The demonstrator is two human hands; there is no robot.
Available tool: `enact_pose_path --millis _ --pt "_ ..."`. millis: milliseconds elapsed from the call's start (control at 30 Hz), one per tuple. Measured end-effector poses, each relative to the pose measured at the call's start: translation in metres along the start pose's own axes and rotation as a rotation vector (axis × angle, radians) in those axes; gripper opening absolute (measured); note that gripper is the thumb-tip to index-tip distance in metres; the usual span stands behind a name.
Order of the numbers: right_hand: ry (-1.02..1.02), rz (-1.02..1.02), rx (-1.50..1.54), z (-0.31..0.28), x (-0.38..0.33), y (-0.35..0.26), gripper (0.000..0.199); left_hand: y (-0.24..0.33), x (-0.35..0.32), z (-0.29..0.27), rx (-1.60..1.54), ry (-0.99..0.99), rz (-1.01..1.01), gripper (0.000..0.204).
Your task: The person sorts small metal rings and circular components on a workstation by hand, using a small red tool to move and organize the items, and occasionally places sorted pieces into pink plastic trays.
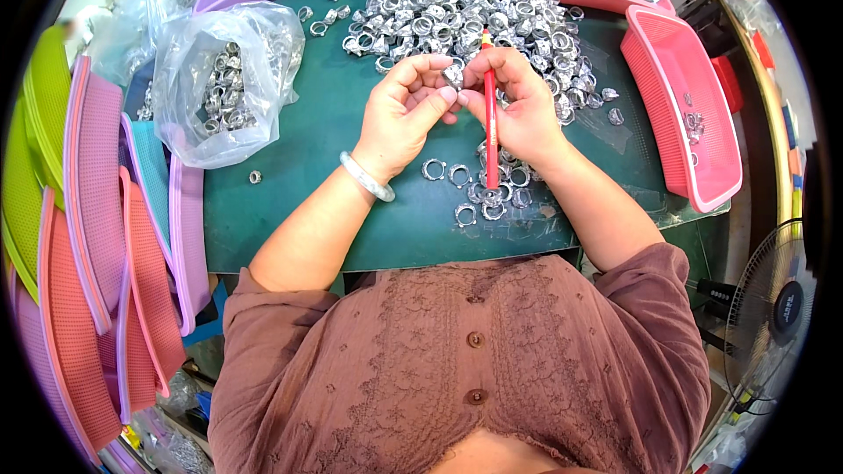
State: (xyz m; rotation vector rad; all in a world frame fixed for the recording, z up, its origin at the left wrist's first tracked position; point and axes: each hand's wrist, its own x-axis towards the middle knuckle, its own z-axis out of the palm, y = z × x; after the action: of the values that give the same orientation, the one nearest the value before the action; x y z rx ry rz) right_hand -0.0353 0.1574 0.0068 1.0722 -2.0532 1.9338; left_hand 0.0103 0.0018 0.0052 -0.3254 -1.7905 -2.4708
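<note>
A silver ring (453,77) is pinched between the thumb and fingers of my left hand (406,105), just above the middle of the table. Close beside it, my right hand (518,105) grips a red pencil (491,123) that stands nearly upright in the view; its fingertips almost meet the ring. Beyond both hands spreads a large heap of silver rings (439,13). A smaller loose group of rings (492,197) lies nearer to me, below my right hand. Part of the ring is covered by my fingers.
On the left, a clear plastic bag (255,140) holds more rings, near stacked colourful baskets (97,184). A pink basket (676,123) with a few rings stands at the right of the green table (325,211). A fan (773,307) is at lower right.
</note>
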Motion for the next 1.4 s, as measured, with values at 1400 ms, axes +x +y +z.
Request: enact_pose_path --millis 1400 --pt "-0.039 0.031 0.010 0.0002 -0.0012 -0.0009 0.029 -0.0063 0.0010 -0.0050 0.083 0.026 0.086 0.041"
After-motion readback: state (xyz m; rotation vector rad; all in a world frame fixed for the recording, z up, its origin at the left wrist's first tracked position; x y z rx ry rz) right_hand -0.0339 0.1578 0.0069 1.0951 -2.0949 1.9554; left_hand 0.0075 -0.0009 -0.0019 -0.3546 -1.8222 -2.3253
